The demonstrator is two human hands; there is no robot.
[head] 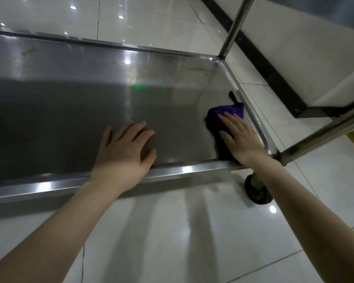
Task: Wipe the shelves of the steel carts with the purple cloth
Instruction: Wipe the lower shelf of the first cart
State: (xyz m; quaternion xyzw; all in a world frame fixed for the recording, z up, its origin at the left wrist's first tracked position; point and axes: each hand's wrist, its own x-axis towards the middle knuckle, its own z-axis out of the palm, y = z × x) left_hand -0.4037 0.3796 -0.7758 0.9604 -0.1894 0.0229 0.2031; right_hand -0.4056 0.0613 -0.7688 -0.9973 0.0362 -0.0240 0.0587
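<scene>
A low steel cart shelf [70, 103] with a raised rim fills the upper middle of the head view. The purple cloth [233, 110] lies in its right near corner. My right hand [240, 137] presses flat on the cloth with straight fingers; most of the cloth is hidden under the palm. My left hand [125, 149] rests flat and spread on the bare shelf near the front rim, a hand's width to the left of the cloth. Yellowish smears show on the shelf's far wall.
Steel posts [233, 27] rise from the cart's right corners, and a rail [325, 133] runs out to the right. A black caster wheel [258, 189] sits under the near right corner. Glossy white floor tiles lie all around. A wall with a dark skirting [264, 58] stands at the right.
</scene>
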